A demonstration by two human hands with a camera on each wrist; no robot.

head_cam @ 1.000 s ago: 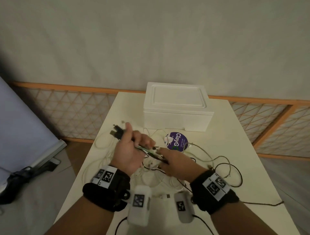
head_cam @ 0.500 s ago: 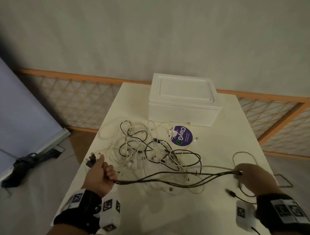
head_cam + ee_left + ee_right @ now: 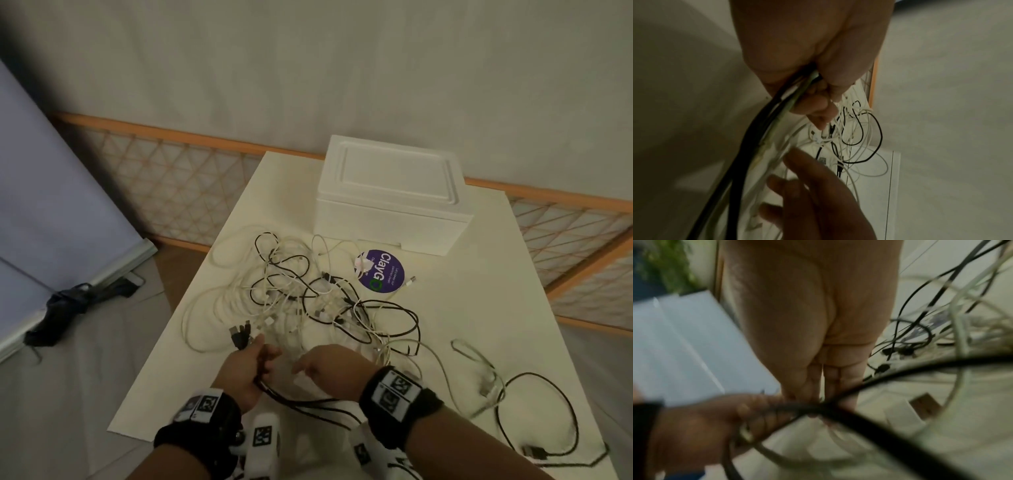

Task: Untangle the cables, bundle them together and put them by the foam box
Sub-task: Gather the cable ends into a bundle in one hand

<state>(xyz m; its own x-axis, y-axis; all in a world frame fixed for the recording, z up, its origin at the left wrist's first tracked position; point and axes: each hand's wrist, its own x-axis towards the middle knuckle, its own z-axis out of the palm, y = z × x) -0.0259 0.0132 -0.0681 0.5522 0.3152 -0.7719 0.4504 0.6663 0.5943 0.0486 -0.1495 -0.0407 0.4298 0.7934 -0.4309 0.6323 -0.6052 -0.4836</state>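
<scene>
My left hand (image 3: 262,358) grips a bundle of dark and pale cables (image 3: 291,399) near their ends, and black USB plugs (image 3: 239,334) stick out above the fist. The left wrist view shows the bundle (image 3: 760,129) running out from under the curled fingers (image 3: 818,104). My right hand (image 3: 308,365) is close beside the left, with straight fingers (image 3: 830,379) touching the dark cable (image 3: 869,423). A tangle of white and black cables (image 3: 308,294) lies mid-table. The white foam box (image 3: 390,205) stands at the far end.
A purple round sticker disc (image 3: 378,270) lies just in front of the box. Loose black and grey cables (image 3: 534,411) trail over the cream table (image 3: 479,291) near its right front corner. A lattice fence runs behind; the floor drops off on the left.
The hands were stretched wide apart with the cables pulled taut between them. Now the right hand has let go and come back beside the left, and the cables hang slack.
</scene>
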